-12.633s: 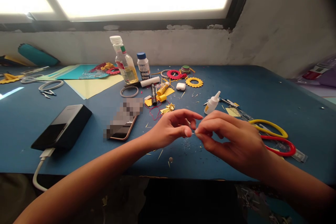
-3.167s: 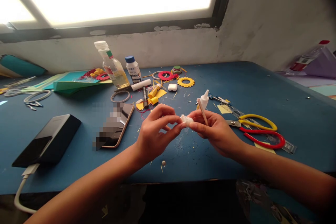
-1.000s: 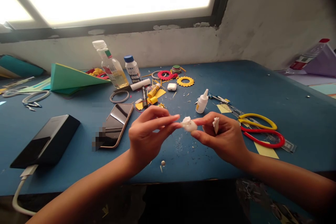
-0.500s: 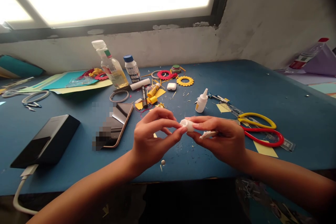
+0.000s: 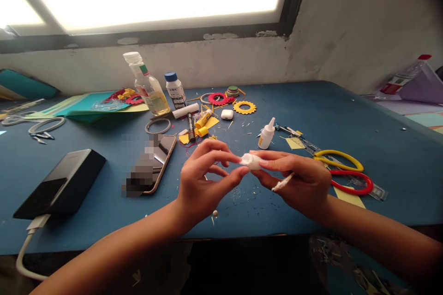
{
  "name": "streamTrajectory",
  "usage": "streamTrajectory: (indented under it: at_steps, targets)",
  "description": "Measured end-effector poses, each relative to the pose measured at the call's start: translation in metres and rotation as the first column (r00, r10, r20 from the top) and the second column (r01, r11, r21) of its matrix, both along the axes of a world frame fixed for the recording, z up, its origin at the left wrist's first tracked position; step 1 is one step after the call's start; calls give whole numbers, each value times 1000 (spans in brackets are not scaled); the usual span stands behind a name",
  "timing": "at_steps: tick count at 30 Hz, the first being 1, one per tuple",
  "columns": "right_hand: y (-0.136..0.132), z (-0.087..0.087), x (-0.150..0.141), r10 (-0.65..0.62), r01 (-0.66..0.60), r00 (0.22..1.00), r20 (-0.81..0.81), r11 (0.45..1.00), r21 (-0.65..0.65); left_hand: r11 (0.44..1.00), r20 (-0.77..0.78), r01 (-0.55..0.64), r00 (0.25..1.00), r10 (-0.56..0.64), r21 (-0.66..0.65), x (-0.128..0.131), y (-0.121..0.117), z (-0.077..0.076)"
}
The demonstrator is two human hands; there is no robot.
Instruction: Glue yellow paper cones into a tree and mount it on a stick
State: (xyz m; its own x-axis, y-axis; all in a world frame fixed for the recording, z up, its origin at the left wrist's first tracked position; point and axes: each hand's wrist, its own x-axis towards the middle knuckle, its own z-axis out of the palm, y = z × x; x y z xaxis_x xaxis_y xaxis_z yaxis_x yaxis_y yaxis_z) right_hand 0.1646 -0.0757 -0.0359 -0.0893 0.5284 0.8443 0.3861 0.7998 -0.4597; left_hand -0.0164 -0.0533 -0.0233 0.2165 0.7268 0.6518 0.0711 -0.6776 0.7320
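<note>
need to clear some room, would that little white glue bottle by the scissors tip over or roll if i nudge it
The glue bottle stands upright on the blue table, tall for its narrow base, so a nudge near the nozzle would probably tip it. Its round body suggests it could then roll a little. It looks small and plastic, so likely light and not fragile. Both hands are busy elsewhere.

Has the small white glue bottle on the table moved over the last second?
No. The glue bottle stands where it did, just left of the yellow scissors.
</note>
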Motion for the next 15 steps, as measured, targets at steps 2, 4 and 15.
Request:
streamTrajectory:
  at_steps: [2,4,15]
  targets:
    - [0,2,2,-10,8,999,53,999,37,1000,28,15,999,-16,16,-1,1,-1]
    - [0,4,4,-31,21,992,125,997,80,1000,38,25,999,-26,11,0,1,-1]
    - [-1,9,7,-149,94,954,259,973,211,882,69,200,980,-189,-427,4,-4,7]
